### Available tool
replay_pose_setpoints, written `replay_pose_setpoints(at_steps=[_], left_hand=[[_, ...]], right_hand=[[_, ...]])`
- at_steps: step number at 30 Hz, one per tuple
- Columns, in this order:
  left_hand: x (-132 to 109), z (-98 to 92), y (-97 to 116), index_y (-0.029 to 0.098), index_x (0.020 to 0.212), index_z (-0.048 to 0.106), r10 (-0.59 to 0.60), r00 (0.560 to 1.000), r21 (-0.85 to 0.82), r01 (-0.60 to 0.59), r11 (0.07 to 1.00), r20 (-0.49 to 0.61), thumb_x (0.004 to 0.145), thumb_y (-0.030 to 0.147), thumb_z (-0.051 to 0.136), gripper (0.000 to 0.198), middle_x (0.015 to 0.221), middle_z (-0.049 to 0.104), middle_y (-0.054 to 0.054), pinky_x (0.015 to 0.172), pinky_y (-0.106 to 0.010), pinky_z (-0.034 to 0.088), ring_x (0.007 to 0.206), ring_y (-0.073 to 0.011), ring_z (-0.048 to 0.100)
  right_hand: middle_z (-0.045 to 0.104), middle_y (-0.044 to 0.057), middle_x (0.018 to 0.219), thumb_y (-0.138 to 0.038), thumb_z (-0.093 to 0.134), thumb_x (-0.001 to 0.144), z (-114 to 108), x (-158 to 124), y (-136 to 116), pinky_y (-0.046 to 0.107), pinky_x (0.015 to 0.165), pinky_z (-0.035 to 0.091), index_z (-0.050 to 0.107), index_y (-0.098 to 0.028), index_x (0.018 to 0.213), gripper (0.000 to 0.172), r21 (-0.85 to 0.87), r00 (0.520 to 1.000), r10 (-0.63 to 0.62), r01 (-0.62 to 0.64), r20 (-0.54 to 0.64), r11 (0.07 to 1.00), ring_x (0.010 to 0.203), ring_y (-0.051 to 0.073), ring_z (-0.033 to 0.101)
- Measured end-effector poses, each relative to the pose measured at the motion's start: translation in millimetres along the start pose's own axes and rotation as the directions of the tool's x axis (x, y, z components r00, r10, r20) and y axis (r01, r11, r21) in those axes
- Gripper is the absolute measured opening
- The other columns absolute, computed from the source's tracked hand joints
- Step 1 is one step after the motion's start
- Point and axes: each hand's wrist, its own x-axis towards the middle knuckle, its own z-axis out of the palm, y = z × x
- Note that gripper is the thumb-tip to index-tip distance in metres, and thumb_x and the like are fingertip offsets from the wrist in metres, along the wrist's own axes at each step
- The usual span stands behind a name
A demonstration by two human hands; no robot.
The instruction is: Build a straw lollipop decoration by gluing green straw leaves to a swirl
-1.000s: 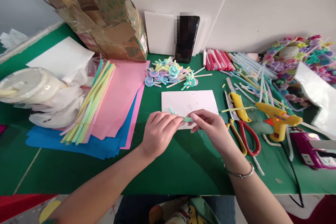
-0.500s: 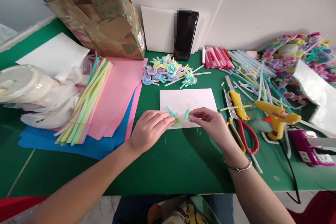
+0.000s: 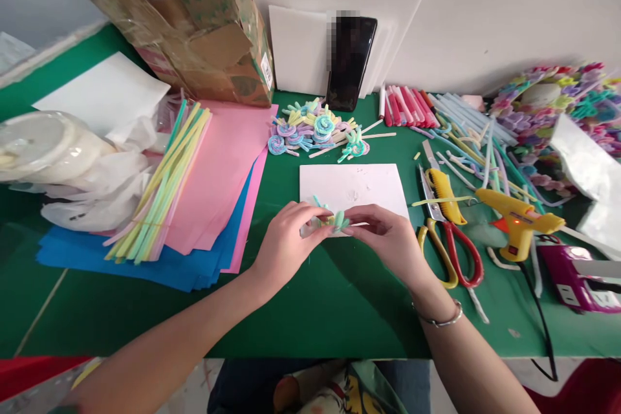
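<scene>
Above the white board, my left hand is closed in a pinch on a small pipe-cleaner coil, yellowish, with blue-green ends poking up. A looped mint-green pipe-cleaner piece is pinched between the fingertips of my right hand. Both hands meet, and the green piece is against the right side of the coil. Fingers cover most of the coil, so I cannot tell whether the two are joined. A pile of finished pastel pipe-cleaner swirls lies just behind the board.
On the right lie scissors, a yellow-handled cutter, a glue gun with its cord, and a purple power strip. Pipe cleaners and coloured sheets lie left. A phone leans behind, beside a cardboard box.
My right hand has moved left with the green piece, bringing it against the coil in my left hand. The coil has been lifted and turned, and the view has shifted slightly.
</scene>
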Motion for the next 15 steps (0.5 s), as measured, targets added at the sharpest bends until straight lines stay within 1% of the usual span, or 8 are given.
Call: replay_pose_setpoints(at_steps=[4, 8, 11, 15], left_hand=[[4, 1.1, 9, 0.02, 0.083, 0.069, -0.129, 0.989, -0.13, 0.138, 0.982, 0.075, 0.084, 0.021, 0.062, 0.007, 0.075, 0.069, -0.001, 0.063, -0.024, 0.051, 0.069, -0.0145, 0.063], [6, 1.5, 13, 0.02, 0.082, 0.071, -0.232, 0.968, -0.199, 0.248, 0.948, 0.098, 0.082, 0.02, 0.062, 0.009, 0.074, 0.071, -0.001, 0.059, -0.022, 0.051, 0.063, -0.0129, 0.062], [6, 3.2, 13, 0.02, 0.08, 0.072, -0.279, 0.956, -0.233, 0.291, 0.928, 0.086, 0.081, 0.022, 0.062, 0.01, 0.074, 0.072, -0.001, 0.057, -0.021, 0.051, 0.061, -0.0131, 0.063], [6, 4.8, 12, 0.019, 0.081, 0.073, -0.309, 0.95, -0.277, 0.306, 0.911, 0.034, 0.081, 0.025, 0.063, 0.011, 0.074, 0.074, -0.001, 0.051, -0.021, 0.051, 0.059, -0.0141, 0.064]], right_hand=[[0.074, 0.001, 0.084, -0.027, 0.075, 0.071, 2, -2, 0, 0.03, 0.075, 0.061, 0.072, -0.022, 0.084, 0.014, 0.007, 0.999, -0.032, 0.032, -0.019, 0.999, 0.078, 0.016, 0.07], [0.074, 0.002, 0.085, -0.031, 0.069, 0.078, -1, 1, 1, 0.029, 0.069, 0.062, 0.073, -0.023, 0.085, 0.012, 0.099, 0.999, -0.021, 0.025, -0.045, 0.995, 0.075, 0.014, 0.069], [0.073, 0.002, 0.087, -0.033, 0.066, 0.08, -3, 2, 0, 0.03, 0.069, 0.063, 0.073, -0.023, 0.086, 0.014, 0.097, 0.999, -0.013, 0.018, -0.053, 0.995, 0.076, 0.014, 0.069], [0.072, 0.003, 0.094, -0.034, 0.065, 0.081, -6, 1, -3, 0.033, 0.075, 0.063, 0.073, -0.023, 0.093, 0.018, 0.037, 1.0, -0.026, 0.026, 0.016, 0.999, 0.085, 0.017, 0.068]])
